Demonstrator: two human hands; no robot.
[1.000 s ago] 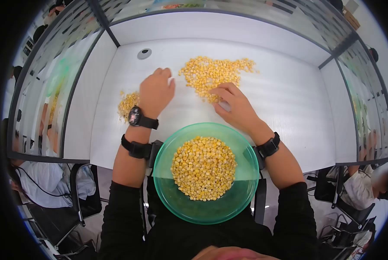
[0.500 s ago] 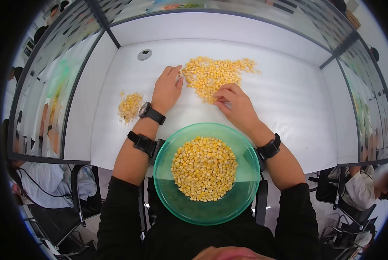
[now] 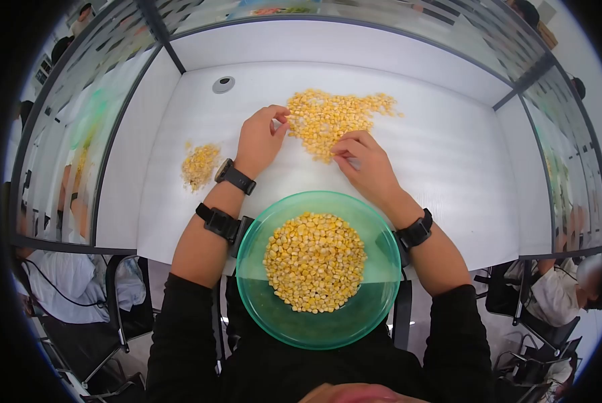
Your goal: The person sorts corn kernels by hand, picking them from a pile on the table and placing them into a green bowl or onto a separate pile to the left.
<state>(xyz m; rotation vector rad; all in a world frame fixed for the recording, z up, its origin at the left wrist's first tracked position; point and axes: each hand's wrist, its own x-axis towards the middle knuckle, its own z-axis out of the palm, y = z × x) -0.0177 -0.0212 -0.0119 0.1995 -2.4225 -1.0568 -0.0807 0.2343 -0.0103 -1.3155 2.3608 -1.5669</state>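
Observation:
Yellow corn kernels (image 3: 331, 114) lie spread in a loose pile on the white table. At the pile's left edge is my left hand (image 3: 264, 138), its thumb and fingertips drawn close together; whether a kernel is between them is too small to tell. My right hand (image 3: 366, 164) touches the near right edge of the pile, thumb and index finger pinched, with anything between them hidden. A green translucent bowl (image 3: 260, 312) holds many kernels (image 3: 314, 262) below my hands. Left of my left wrist sits a small heap of darker, broken kernels (image 3: 200, 166).
Low white panels with dark frames and glass surround the table (image 3: 448, 174) on the left, back and right. A round grey cable cap (image 3: 223, 84) is at the back left. Other people sit at both sides, near black chairs (image 3: 129, 295).
The fingers of my left hand have curled in closer to the thumb, at the pile's left edge. My right hand has barely moved.

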